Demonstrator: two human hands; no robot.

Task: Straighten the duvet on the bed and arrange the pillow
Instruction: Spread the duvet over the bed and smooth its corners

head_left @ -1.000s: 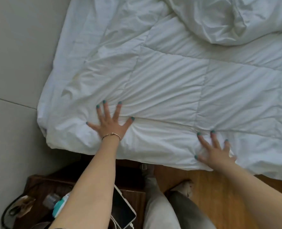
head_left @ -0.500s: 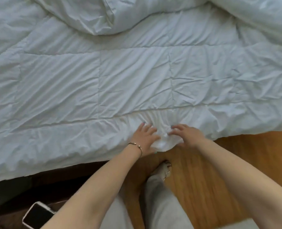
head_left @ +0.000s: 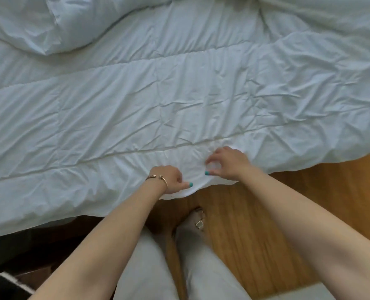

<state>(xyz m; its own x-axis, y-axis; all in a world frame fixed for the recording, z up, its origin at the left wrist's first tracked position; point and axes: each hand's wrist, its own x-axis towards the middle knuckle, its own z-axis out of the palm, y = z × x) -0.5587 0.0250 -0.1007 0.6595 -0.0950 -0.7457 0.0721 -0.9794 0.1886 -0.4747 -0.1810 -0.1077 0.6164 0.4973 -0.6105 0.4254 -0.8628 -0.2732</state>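
A white quilted duvet [head_left: 158, 100] covers the bed and fills the upper part of the view, creased and hanging over the near edge. A bunched fold of it [head_left: 49, 24] lies at the top left. My left hand [head_left: 169, 179], with a gold bracelet at the wrist, grips the duvet's near edge with curled fingers. My right hand [head_left: 227, 162] pinches a fold of the same edge just to the right. Both hands are close together. No pillow can be told apart from the bedding.
Wooden floor [head_left: 288, 202] lies below the bed edge on the right. My legs in light trousers [head_left: 158, 267] and a foot [head_left: 198, 219] stand near the bed. A phone [head_left: 6, 286] rests on a dark surface at bottom left.
The view has moved right along the bed's edge. My hands went from pressing flat and spread apart to coming together and curling round the duvet's near edge.
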